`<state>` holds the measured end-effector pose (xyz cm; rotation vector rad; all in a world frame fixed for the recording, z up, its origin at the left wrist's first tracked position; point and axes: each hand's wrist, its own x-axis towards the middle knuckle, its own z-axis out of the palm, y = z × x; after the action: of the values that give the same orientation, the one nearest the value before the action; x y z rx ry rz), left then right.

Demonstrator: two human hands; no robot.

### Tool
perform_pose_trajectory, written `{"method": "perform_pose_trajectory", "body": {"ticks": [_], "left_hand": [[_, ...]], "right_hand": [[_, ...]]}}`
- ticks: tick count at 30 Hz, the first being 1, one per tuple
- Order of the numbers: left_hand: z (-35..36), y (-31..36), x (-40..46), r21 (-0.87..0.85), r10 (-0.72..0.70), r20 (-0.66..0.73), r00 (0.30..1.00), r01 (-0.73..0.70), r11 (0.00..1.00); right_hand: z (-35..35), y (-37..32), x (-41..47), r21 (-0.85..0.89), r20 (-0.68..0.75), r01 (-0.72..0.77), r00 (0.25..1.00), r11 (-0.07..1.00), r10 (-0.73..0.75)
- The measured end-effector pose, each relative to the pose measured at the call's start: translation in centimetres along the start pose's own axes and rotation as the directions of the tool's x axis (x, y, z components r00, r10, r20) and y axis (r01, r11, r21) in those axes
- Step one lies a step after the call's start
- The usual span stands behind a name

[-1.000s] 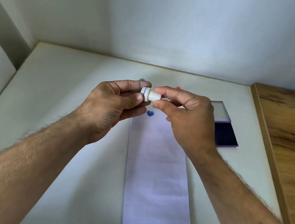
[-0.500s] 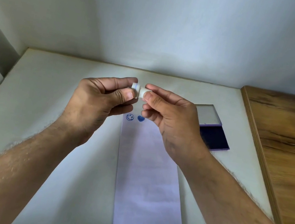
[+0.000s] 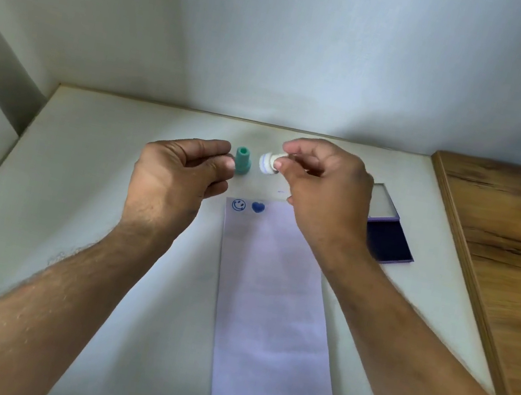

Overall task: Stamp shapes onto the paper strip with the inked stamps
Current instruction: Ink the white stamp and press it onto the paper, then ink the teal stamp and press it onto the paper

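Above the strip's (image 3: 271, 303) top, your hands have parted: right grip (image 3: 320, 187) pinches the white stamp (image 3: 267, 163); left (image 3: 179, 176) curls empty, ready for inking.

The paper strip (image 3: 275, 304) looks matt and smooth — pale lilac, faintly creased. The counter (image 3: 84, 201) is a smooth white surface with a dull sheen. The green stamp (image 3: 242, 160) and white stamp (image 3: 266, 163) look like smooth plastic. The board (image 3: 512, 262) at right shows grained wood — satin finish
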<state>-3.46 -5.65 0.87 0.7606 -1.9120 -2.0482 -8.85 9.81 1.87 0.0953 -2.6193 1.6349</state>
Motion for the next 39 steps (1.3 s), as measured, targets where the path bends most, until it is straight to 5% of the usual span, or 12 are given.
{"method": "perform_pose_trajectory", "body": {"ticks": [3,8,16,19,24,30,34,39], "left_hand": [[0.0,-0.2,0.1,0.021,0.013,-0.017,1.000,-0.012,1.000],[-0.4,-0.3,0.4,0.046,0.022,-0.041,0.999,-0.020,0.999],[-0.7,0.0,0.6,0.032,0.024,-0.057,0.998,-0.022,0.999],[-0.8,-0.1,0.6,0.031,0.027,-0.056,0.998,-0.025,0.999],[-0.9,-0.3,0.5,0.065,0.041,-0.063,0.997,-0.037,0.997],[-1.1,-0.2,0.6,0.117,0.053,-0.070,0.996,-0.045,0.992],[-1.1,0.3,0.2,0.223,0.114,-0.031,0.993,-0.104,0.969],[-0.6,1.2,-0.9,0.136,0.232,0.009,0.973,-0.231,0.963]], "right_hand": [[1.0,-0.3,0.5,-0.259,0.076,0.168,0.985,0.951,-0.153],[2.4,-0.4,1.8,-0.503,0.102,0.201,0.980,0.841,-0.174],[2.9,0.1,2.9,-0.609,0.080,0.124,0.992,0.783,-0.096],[2.9,-0.8,2.5,-0.616,0.113,0.268,0.961,0.741,-0.253],[4.6,-1.3,2.2,-0.613,0.400,0.547,0.837,0.570,-0.373],[5.1,-0.8,2.4,-0.585,0.283,0.406,0.913,0.702,-0.293],[3.8,-2.4,1.8,-0.240,0.107,0.169,0.983,0.956,-0.147],[2.1,-3.5,1.4,-0.041,0.175,-0.133,0.975,0.990,0.139]]}}
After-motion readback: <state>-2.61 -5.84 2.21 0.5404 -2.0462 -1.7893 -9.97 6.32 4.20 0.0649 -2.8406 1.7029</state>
